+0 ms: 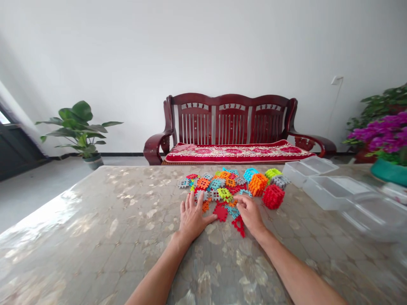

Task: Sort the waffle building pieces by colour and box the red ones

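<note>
A loose pile of flat plastic interlocking tiles in red, orange, blue, grey and lime lies on the table in front of me. My left hand [194, 215] rests at the pile's near left edge with fingers spread, its fingertips on a grey tile [201, 195] and its thumb by a solid red tile [220, 211]. On the pile's near right side is my right hand [250, 212], its fingers curled together close to a lime tile [225, 194] and a blue tile [233, 211]. Whatever lies between those fingers is hidden. A red triangular tile [238, 226] sits just below it.
Right of the pile stand tile-built blocks, among them an orange block [257, 184] and a red block [273, 196]. Clear plastic boxes [330, 192] are farther right, near purple flowers [383, 131]. A wooden bench [233, 127] stands behind the patterned table [127, 241].
</note>
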Demonstrator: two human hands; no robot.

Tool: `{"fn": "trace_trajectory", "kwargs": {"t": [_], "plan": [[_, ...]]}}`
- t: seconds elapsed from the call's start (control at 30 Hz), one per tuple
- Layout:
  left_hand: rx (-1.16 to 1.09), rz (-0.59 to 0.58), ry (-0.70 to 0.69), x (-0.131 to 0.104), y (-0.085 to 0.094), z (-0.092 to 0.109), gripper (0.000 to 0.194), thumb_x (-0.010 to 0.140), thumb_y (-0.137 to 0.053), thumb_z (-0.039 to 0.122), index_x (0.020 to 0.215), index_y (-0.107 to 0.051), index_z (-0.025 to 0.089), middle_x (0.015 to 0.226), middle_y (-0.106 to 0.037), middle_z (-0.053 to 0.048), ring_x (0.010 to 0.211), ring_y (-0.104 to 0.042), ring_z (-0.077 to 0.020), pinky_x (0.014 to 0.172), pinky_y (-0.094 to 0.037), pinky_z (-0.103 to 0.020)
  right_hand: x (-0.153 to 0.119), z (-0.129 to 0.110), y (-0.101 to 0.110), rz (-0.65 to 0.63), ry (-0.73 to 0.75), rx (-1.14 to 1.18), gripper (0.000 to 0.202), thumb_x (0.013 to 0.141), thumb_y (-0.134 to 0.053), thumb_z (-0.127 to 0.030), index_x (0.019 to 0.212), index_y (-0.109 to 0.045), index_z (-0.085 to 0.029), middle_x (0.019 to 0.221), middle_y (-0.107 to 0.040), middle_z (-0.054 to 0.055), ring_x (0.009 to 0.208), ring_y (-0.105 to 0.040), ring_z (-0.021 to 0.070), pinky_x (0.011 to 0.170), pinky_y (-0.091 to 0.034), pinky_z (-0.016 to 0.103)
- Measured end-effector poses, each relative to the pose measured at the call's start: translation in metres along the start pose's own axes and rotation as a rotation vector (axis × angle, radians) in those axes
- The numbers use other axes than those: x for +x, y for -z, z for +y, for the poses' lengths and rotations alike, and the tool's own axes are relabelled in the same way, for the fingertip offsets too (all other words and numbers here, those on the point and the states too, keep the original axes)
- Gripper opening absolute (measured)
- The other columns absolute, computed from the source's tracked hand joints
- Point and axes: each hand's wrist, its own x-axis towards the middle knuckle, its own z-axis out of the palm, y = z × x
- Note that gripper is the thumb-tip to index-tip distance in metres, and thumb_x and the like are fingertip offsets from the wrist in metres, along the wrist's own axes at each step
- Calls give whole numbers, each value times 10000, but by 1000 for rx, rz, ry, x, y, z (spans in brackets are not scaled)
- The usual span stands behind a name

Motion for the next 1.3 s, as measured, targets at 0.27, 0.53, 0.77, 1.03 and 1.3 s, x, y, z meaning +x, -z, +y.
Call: {"fn": "trace_trajectory", "kwargs": {"t": [0.27,0.53,0.77,1.03,1.3], "plan": [[-119,102,-31,-5,5,1,722,791,-598,541,1418,-416,234,1504,-328,-163,1386,-306,-330,1108,-275,-478,-3,0,2,-4,-47,-31,351,687,-502,-231,979,-696,-208,1054,-683,62,977,-613,222,847,-491,379],[-123,119,186,-4,9,-9,543,878,-495,355,1380,-442,155,1417,-465,-173,1321,-417,-284,1093,-310,-452,-2,4,4,34,-11,-53,353,679,-484,-211,956,-702,-204,1018,-693,64,991,-608,226,898,-477,399],[-132,53,91,-3,13,-7,475,883,-494,343,1334,-503,193,1365,-540,-112,1279,-453,-267,1095,-298,-434,0,1,4,37,-17,-5,349,652,-490,-207,921,-712,-206,971,-693,60,917,-622,218,842,-503,379],[-232,36,65,1,14,-11,380,907,-451,315,1255,-576,229,1280,-607,-76,1178,-542,-227,1027,-384,-379,4,2,3,60,-80,43,340,652,-498,-235,913,-714,-201,975,-699,61,889,-625,218,774,-514,346],[-306,46,97,8,5,-22,399,878,-450,260,1253,-579,214,1281,-601,-83,1167,-560,-212,1016,-409,-350,-5,-28,7,-69,238,-275,170,775,-566,-241,890,-689,-218,925,-674,64,919,-578,234,879,-445,395]]}}
